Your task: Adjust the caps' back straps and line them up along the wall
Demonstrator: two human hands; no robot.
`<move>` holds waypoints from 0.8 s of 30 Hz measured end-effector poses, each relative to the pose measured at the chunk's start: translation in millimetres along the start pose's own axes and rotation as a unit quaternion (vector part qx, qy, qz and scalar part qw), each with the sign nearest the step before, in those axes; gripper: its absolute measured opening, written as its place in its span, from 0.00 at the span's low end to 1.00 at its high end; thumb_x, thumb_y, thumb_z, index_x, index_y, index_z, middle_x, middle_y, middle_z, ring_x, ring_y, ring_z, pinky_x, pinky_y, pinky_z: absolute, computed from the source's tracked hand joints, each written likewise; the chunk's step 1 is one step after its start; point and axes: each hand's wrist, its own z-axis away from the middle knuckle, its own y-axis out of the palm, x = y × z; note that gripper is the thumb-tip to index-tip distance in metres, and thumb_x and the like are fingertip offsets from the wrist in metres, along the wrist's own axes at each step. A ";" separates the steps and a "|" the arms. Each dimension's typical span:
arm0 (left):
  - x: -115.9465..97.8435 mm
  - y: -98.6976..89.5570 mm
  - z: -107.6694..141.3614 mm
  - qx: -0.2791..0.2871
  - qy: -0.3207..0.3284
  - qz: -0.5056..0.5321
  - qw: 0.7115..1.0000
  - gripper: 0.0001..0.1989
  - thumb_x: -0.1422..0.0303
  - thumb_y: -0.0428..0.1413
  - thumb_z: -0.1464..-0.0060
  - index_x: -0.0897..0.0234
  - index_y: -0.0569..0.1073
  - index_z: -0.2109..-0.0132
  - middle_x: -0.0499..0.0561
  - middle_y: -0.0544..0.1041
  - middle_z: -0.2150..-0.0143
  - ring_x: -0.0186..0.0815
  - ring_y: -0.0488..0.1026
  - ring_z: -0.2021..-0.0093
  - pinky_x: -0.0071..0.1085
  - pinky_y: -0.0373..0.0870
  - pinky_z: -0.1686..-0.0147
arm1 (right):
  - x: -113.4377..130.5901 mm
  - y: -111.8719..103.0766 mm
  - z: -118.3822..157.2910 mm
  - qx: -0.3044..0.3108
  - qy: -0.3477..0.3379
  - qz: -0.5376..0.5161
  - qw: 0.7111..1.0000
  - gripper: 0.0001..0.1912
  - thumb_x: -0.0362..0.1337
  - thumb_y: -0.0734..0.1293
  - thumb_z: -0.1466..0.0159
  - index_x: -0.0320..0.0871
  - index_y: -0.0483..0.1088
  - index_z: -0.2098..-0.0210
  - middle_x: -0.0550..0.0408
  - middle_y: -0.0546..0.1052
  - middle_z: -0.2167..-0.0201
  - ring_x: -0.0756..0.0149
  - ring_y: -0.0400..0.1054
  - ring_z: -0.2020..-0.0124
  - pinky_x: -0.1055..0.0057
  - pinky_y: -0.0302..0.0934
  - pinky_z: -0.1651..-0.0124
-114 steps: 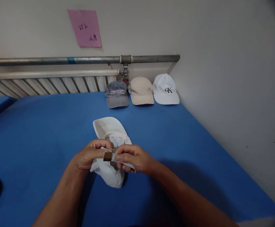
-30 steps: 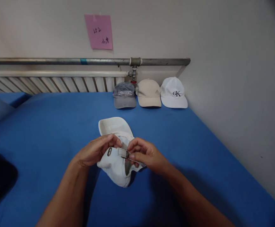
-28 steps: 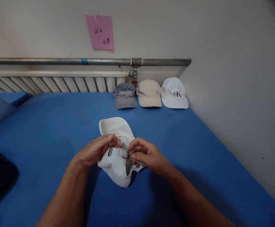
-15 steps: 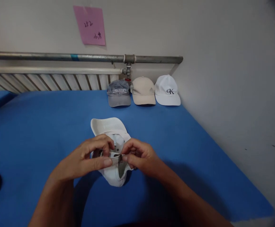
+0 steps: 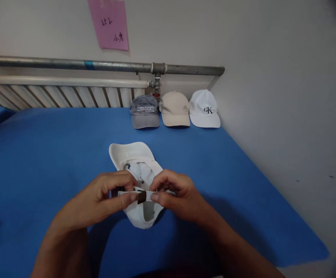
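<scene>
A white cap (image 5: 133, 152) lies with its opening up on the blue surface, its brim pointing away to the upper left. Across its rear opening runs the white back strap (image 5: 149, 196) with a dark brown buckle (image 5: 141, 197). My left hand (image 5: 112, 193) pinches the strap just left of the buckle, thumb in front. On the buckle's right, my right hand (image 5: 173, 191) grips the strap between thumb and fingers. Small dark embroidery shows inside the crown.
Along the far edge of the blue surface (image 5: 54, 146) sit a grey cap (image 5: 145, 112), a beige cap (image 5: 175, 110) and a white CK cap (image 5: 205, 109). Behind them are a radiator (image 5: 83, 96) and a metal pipe (image 5: 112, 66). A wall borders the right side.
The strap is now straighter between my hands, and the buckle shows more fully. My right thumb has moved slightly right of it. The view has tilted down slightly.
</scene>
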 end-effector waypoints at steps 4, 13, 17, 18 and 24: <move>3.5 1.3 -1.5 -0.027 -0.024 0.038 0.999 0.15 0.60 0.53 0.40 0.64 0.70 0.72 0.48 0.71 0.71 0.31 0.65 0.71 0.26 0.62 0.72 | 2.2 -0.9 -0.1 -0.013 -0.048 0.058 0.997 0.04 0.32 0.69 0.41 0.44 0.70 0.65 0.59 0.73 0.71 0.71 0.66 0.70 0.73 0.61 0.67; 0.5 7.6 -7.7 -0.007 -0.040 0.082 0.996 0.11 0.64 0.55 0.41 0.63 0.71 0.70 0.46 0.70 0.72 0.31 0.65 0.71 0.25 0.63 0.71 | -2.2 13.7 -0.1 -0.008 -0.197 0.283 0.939 0.07 0.35 0.68 0.38 0.43 0.70 0.60 0.50 0.78 0.60 0.62 0.71 0.58 0.64 0.64 0.52; -2.9 7.9 -9.6 0.001 -0.037 0.117 0.992 0.10 0.65 0.55 0.41 0.63 0.74 0.70 0.48 0.72 0.69 0.32 0.68 0.67 0.26 0.66 0.66 | -3.7 12.1 1.0 0.000 -0.188 0.260 0.947 0.07 0.33 0.67 0.38 0.44 0.69 0.59 0.50 0.78 0.58 0.63 0.71 0.55 0.65 0.64 0.49; -2.8 7.8 -9.6 0.002 -0.038 0.127 0.991 0.10 0.65 0.55 0.41 0.63 0.74 0.70 0.48 0.72 0.68 0.33 0.69 0.66 0.27 0.66 0.65 | -4.0 11.9 1.3 0.002 -0.189 0.257 0.948 0.08 0.32 0.67 0.38 0.44 0.68 0.58 0.50 0.78 0.58 0.63 0.71 0.54 0.65 0.65 0.49; 2.3 7.4 -7.9 -0.006 -0.062 0.179 0.982 0.12 0.64 0.57 0.42 0.63 0.73 0.73 0.49 0.73 0.62 0.35 0.70 0.61 0.28 0.67 0.62 | -7.4 12.1 1.6 -0.010 -0.211 0.244 0.946 0.11 0.30 0.67 0.39 0.44 0.67 0.56 0.49 0.78 0.57 0.62 0.73 0.53 0.65 0.67 0.50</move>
